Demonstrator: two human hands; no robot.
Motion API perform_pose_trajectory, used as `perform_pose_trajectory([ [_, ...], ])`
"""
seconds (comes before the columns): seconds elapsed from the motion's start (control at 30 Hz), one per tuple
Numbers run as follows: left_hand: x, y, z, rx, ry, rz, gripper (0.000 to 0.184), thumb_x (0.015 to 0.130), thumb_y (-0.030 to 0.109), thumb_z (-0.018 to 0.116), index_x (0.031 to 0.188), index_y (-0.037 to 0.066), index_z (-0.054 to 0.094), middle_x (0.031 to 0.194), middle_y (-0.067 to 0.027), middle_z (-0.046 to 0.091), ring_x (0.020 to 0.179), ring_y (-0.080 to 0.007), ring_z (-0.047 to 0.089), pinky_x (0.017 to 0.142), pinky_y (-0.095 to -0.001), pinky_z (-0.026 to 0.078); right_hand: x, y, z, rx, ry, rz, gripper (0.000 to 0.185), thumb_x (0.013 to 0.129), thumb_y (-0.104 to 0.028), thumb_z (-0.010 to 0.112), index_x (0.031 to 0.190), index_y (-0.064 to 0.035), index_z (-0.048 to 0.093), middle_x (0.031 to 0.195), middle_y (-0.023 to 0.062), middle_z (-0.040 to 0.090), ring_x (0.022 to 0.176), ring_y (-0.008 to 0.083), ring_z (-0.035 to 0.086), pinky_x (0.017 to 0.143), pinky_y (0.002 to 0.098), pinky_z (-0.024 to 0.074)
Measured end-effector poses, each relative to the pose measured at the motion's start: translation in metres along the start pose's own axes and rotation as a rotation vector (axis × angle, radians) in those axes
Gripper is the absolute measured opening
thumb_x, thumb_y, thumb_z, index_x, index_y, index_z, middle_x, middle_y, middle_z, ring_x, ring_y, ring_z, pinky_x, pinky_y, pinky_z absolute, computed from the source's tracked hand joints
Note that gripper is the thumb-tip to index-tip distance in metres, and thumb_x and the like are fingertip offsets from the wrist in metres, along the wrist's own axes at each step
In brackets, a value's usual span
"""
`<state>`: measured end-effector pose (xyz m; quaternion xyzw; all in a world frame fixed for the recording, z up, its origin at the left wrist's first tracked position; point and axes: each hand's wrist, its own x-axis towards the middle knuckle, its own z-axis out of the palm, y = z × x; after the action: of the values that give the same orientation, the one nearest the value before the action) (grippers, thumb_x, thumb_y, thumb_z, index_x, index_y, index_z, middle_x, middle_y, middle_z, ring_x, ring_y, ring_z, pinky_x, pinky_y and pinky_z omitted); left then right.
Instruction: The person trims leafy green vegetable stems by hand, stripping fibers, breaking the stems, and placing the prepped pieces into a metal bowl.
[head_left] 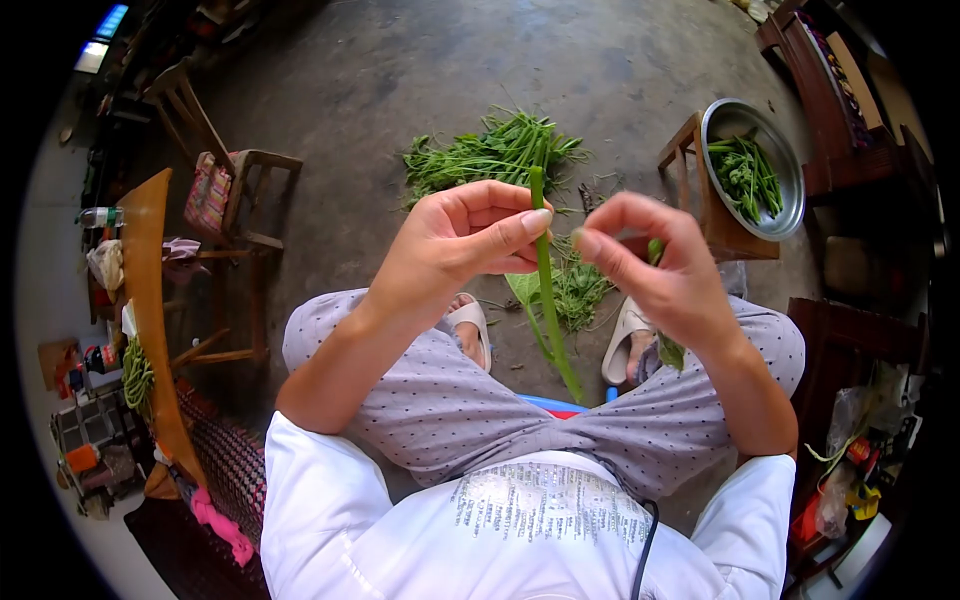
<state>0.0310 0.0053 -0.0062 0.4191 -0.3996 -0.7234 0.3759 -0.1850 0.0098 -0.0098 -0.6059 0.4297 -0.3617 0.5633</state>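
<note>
My left hand [470, 232] pinches a long green vegetable stem [546, 290] between thumb and fingers, holding it nearly upright over my lap. A side shoot branches off low on the stem. To its right, my right hand [672, 270] has thumb and forefinger drawn together, apart from the stem. A leafy green piece [669, 352] shows in its curled fingers and below the palm. Beyond my hands, a large heap of green stems [500, 150] lies on the floor. Nearer my feet is a smaller pile of thin trimmings [580, 290], partly hidden by my hands.
At right, a metal basin [796, 185] holding green stems rests on a wooden stool [684, 147]. A wooden chair [240, 180] and a wooden table [150, 290] stand at left. Dark wooden furniture [815, 110] lines the right side. The floor [370, 80] is grey concrete.
</note>
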Motion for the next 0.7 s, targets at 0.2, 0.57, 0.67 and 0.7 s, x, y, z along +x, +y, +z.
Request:
perform_pose_trajectory([
  [0.2,0.0,-0.004,0.009,0.054,-0.042,-0.006,0.023,0.089,0.012,0.065,0.107,0.0,0.059,0.097,-0.0087,0.066,0.088,-0.016,0.067,0.077,-0.0288,0.057,0.004,-0.022,-0.005,-0.032,0.061,0.041,0.01,0.084,-0.01,0.068,0.089,-0.0013,0.069,0.078,-0.003,0.061,0.062,0.0016,0.046,0.052,0.0196,0.0345],
  [0.57,-0.003,-0.007,0.014,0.232,-0.032,0.144,0.022,0.087,0.008,0.067,0.106,-0.001,0.059,0.094,-0.0076,0.066,0.086,-0.0127,0.066,0.074,-0.0243,0.054,0.005,-0.013,-0.002,-0.186,0.107,-0.105,0.015,0.084,-0.015,0.072,0.09,-0.001,0.069,0.075,-0.0035,0.06,0.058,-0.0005,0.039,0.049,0.0176,0.0281],
  [0.67,-0.004,-0.005,0.015,0.264,-0.01,0.157,0.021,0.086,0.006,0.067,0.104,-0.001,0.059,0.093,-0.007,0.067,0.085,-0.0112,0.065,0.074,-0.0232,0.054,0.005,-0.013,-0.002,-0.214,0.109,-0.143,0.015,0.084,-0.014,0.072,0.089,0.0,0.07,0.075,-0.0027,0.06,0.058,-0.0002,0.04,0.049,0.0177,0.0286],
  [0.7,-0.004,-0.005,0.016,0.286,-0.007,0.164,0.02,0.086,0.006,0.068,0.103,-0.001,0.059,0.092,-0.0068,0.067,0.085,-0.0109,0.065,0.075,-0.0229,0.054,0.006,-0.013,-0.001,-0.214,0.109,-0.143,0.015,0.084,-0.014,0.072,0.089,0.0,0.07,0.075,-0.0027,0.06,0.058,-0.0002,0.04,0.049,0.0177,0.0286],
])
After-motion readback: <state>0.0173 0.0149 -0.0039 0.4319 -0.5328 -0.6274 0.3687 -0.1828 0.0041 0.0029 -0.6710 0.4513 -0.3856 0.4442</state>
